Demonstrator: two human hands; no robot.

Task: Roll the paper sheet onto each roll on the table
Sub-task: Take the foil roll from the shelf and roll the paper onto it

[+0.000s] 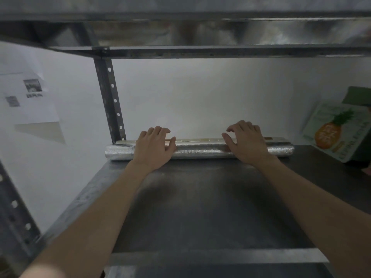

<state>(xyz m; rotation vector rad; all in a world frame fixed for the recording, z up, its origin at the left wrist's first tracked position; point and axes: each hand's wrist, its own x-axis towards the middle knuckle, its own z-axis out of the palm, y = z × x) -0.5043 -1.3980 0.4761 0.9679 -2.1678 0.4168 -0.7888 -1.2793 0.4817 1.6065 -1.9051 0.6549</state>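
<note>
- Roll (200, 150): a long silvery roll with an embossed, crinkled sheen, wound up, lying crosswise at the far edge of the dark shelf (200, 207). Its left end sticks out slightly past the shelf's side edge.
- Nearest the camera, a grey metal front rail (216, 255) runs across below both bare forearms, which reach forward over the shelf.
- The left hand (153, 146) lies palm-down on the left part of the roll. Its fingers are loosely bent over the top and the thumb spreads to the right along the roll. It rests there and does not clasp.
- The right hand (248, 142) lies palm-down on the right part. Its fingers are bent and lifted a little above the far side, and the thumb is on the roll.
- Just behind the roll, a pale strip (200, 140) lies between it and the white wall (200, 93); what it is I cannot tell.
- To the right, a box printed with a pineapple (333, 131) leans near the roll's right end, with something green (359, 96) above it.
- At the left stands a perforated metal upright (109, 97). Beyond it a printed sheet (26, 97) hangs on the wall.
- An upper shelf (200, 51) spans overhead.
</note>
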